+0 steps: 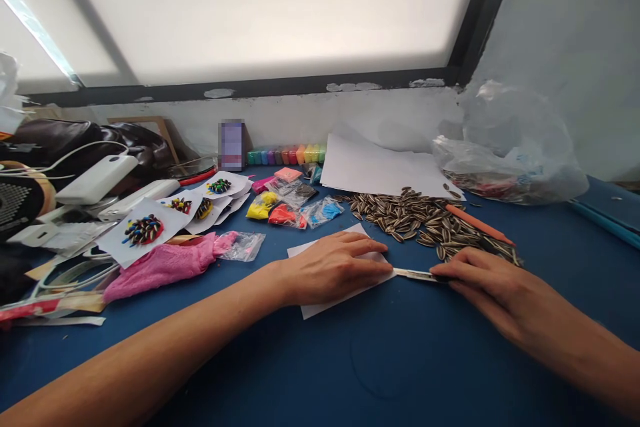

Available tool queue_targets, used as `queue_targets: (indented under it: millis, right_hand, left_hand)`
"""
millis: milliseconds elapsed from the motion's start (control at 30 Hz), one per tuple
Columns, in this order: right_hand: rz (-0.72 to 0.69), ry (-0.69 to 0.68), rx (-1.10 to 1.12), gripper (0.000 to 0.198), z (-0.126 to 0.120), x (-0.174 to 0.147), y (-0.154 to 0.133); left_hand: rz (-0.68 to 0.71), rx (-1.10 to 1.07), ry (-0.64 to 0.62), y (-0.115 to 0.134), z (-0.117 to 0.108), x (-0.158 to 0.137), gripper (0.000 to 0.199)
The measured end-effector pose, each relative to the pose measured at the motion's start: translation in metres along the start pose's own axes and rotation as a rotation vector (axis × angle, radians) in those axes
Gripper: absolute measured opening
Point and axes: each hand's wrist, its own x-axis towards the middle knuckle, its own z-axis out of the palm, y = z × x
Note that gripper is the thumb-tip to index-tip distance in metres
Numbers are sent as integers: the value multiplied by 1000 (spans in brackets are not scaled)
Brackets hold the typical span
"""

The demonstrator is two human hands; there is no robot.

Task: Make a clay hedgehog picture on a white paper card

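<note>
My left hand [333, 267] lies flat with outstretched fingers over a small sheet of white paper [315, 311], covering most of it. Between the fingers and thumb of my right hand [493, 283] is the dark end of a slim, light-coloured blade-like tool [414, 274]; its exact kind is unclear. The tip of that tool meets the paper's right corner, close to my left fingertips. Just beyond my right hand spreads a pile of striped sunflower seeds [400, 217]. An orange stick-like object [480, 224] rests on the seeds.
Small packets of coloured clay [285, 203] sit beyond my left hand. White cards with seed-and-clay pieces [144, 230] and a pink cloth [170, 267] are to the left. Paper sheets [385, 167], a plastic bag [515, 153] and a phone [232, 145] stand along the wall.
</note>
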Motion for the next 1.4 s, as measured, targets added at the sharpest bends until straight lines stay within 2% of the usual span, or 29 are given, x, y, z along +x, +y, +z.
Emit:
queue_targets:
  millis: [767, 1067, 1400]
  right_hand:
    - [-30, -34, -52, 32, 3, -7, 5]
    - [-56, 23, -87, 35, 5, -6, 4]
    - [-88, 39, -82, 30, 6, -6, 1]
  left_hand:
    - [-29, -52, -31, 0, 1, -1, 35]
    - [-32, -68, -27, 0, 2, 0, 34]
    - [-51, -60, -32, 3, -1, 1, 34]
